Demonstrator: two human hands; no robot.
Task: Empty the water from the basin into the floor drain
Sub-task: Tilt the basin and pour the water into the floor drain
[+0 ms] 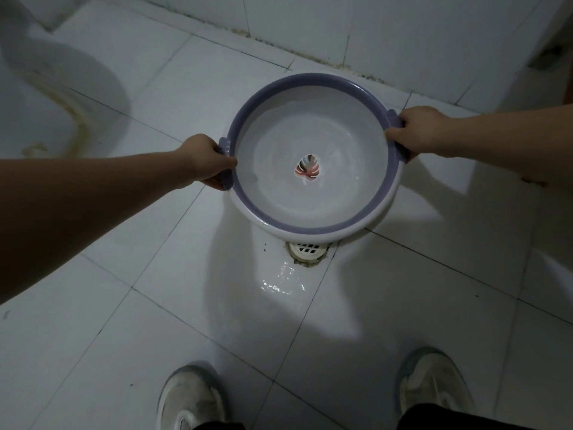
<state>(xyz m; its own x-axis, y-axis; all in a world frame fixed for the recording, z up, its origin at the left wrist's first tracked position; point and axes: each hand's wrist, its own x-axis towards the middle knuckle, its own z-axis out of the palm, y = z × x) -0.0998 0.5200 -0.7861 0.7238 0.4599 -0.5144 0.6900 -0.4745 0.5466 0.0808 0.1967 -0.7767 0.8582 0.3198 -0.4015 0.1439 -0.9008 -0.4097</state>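
Observation:
A round white basin [313, 218] with a purple rim is held above the tiled floor, roughly level and tipped slightly toward me. Shallow water lies in it over a leaf picture at its bottom. My left hand [206, 159] grips the purple handle on its left side. My right hand [417, 131] grips the handle on its right side. The white floor drain [307, 248] sits just under the basin's near edge, partly hidden by it. A wet patch [280, 282] shines on the tile in front of the drain.
A white toilet base [46, 97] stands at the far left. A tiled wall [372, 29] runs behind the basin. My two shoes [192, 398] [434, 386] stand on the floor near the bottom edge.

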